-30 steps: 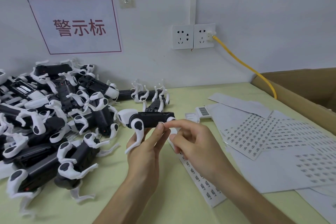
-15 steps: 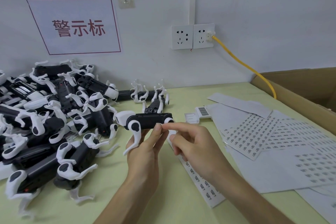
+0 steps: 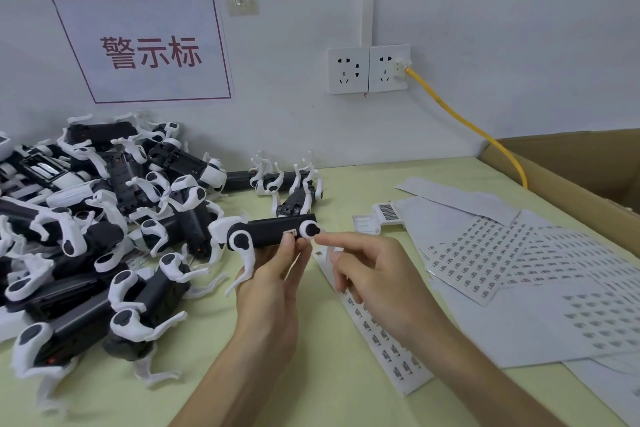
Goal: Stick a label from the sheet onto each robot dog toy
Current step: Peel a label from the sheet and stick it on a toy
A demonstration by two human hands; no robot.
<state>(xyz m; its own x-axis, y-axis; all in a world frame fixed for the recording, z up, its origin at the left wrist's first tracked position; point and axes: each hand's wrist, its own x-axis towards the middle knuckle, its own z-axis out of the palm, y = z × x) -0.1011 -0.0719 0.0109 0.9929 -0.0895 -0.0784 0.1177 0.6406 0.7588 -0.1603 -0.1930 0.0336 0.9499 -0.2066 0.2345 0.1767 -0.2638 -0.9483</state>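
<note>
The left hand (image 3: 268, 282) holds one robot dog toy (image 3: 268, 236) above the table (image 3: 311, 374); its grip is closed around the black body from below, with the thumb tip pressed on the side of the body near the rear leg joint. A small label (image 3: 290, 233) sits on that side of the body, just above the thumb. The right hand (image 3: 372, 274) holds nothing: the index finger is stretched out to the left and its tip is very near the round white joint at the end of the toy, but I cannot tell if it touches; the other fingers are loosely curled. Under the right hand a narrow label strip (image 3: 384, 340) lies flat on the table and runs toward the near edge. To the right of it, several large label sheets (image 3: 502, 260) lie overlapping one another, with rows of small dark labels. A small white part with a printed code (image 3: 386, 215) lies at the far corner of these sheets. On the left of the table a big pile of robot dog toys (image 3: 97, 218) lies in disorder, black bodies with white legs. On the wall behind there is a sign with red characters (image 3: 145, 48), a double wall socket (image 3: 369, 69) and a yellow cable (image 3: 474, 128) that goes down beside a cardboard box (image 3: 571, 173) at the right edge.
</note>
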